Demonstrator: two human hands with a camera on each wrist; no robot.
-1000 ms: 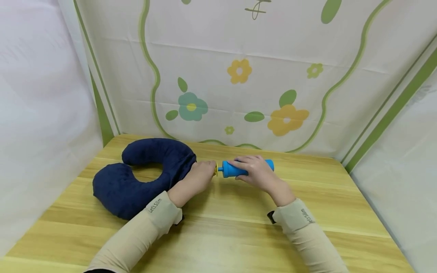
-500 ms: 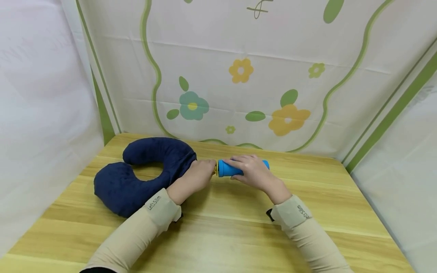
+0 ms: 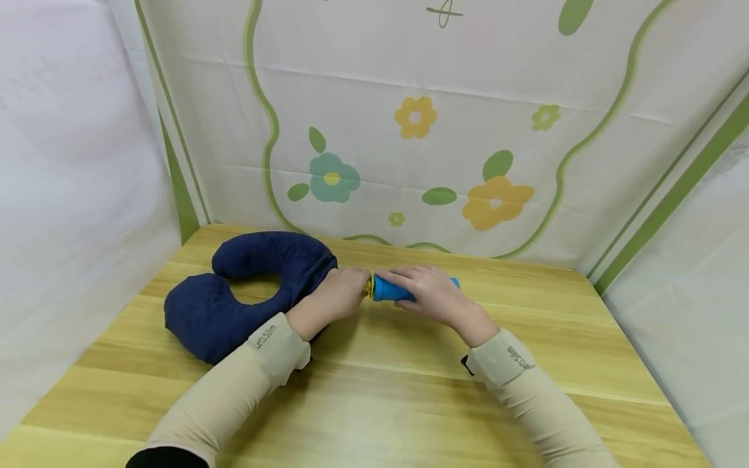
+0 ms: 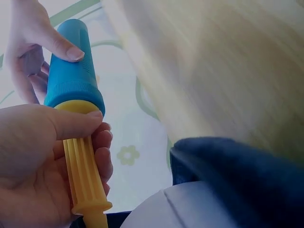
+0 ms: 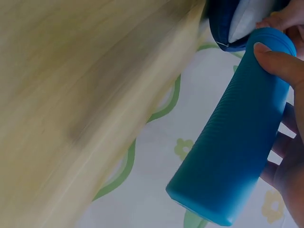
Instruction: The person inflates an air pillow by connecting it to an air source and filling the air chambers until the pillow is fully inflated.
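A hand air pump with a blue barrel point(image 5: 232, 128) and a ribbed yellow end point(image 4: 85, 166) is held level between both hands. My left hand point(image 3: 342, 292) grips the yellow end, thumb across it, as the left wrist view shows. My right hand point(image 3: 435, 292) grips the blue barrel with thumb on one side and fingers on the other. Barrel and yellow end meet with no rod showing. Left of the hands lies a navy U-shaped neck pillow point(image 3: 199, 315). Its cover is open at the near end, where a pale inner lining point(image 4: 175, 206) shows. The yellow tip's far end is hidden.
Everything is on a wooden table point(image 3: 374, 416). A white curtain point(image 3: 363, 71) with flower prints stands behind it, and white cloth walls point(image 3: 64, 195) rise at both sides.
A second ago a short blue rod showed between the yellow end and the barrel. My right hand has pushed the barrel left against the yellow end. My left hand has barely moved.
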